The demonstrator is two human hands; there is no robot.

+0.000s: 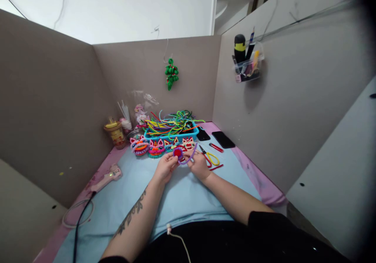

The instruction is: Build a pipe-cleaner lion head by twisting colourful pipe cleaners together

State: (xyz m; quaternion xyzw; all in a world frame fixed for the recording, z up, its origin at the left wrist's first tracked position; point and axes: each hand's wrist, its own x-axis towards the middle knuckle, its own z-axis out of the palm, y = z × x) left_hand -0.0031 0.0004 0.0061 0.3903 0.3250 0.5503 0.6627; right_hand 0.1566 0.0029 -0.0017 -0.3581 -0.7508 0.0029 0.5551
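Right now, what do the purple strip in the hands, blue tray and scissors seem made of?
Purple strip: probably pile-covered wire, matte; it keeps a free curve, though fibres are too small to see. Blue tray: likely smooth plastic, from its even colour. Scissors: slim dark blades, perhaps metal; evenly red and yellow handles, probably plastic.

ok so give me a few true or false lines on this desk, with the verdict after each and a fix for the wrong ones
1. The left hand has its fingers on a small red-and-purple piece. True.
2. The scissors lie left of both hands. False: the scissors are beside the right hand, on its right.
3. A blue basket holds many colored strips. True.
4. A green ornament hangs on the right panel. False: the green ornament hangs against the back panel.
5. A pink tool lies left of the left hand. True.
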